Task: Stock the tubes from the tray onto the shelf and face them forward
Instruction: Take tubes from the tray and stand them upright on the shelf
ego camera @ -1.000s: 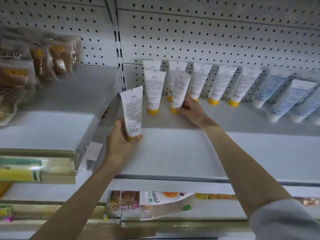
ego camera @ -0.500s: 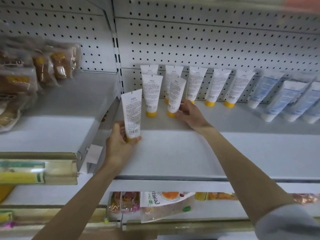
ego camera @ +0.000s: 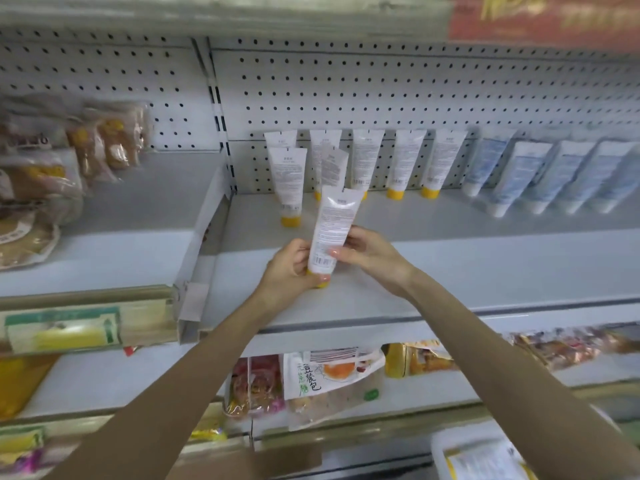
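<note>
We grip one tube (ego camera: 331, 227) in our left hand (ego camera: 290, 271) and right hand (ego camera: 371, 257) above the shelf (ego camera: 467, 268) front, while several yellow-capped tubes (ego camera: 367, 161) already stand at its back; the tray is unseen, so what remains we cannot tell

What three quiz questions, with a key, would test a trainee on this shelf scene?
1. True or false: the left hand and the right hand both hold one tube.
2. The caps of the white tubes standing at the back of the shelf are: A yellow, B red, C green.
3. Fill in: the printed mark near the held tube's cap is a ____.
Key: 1 true; 2 A; 3 barcode.
</note>
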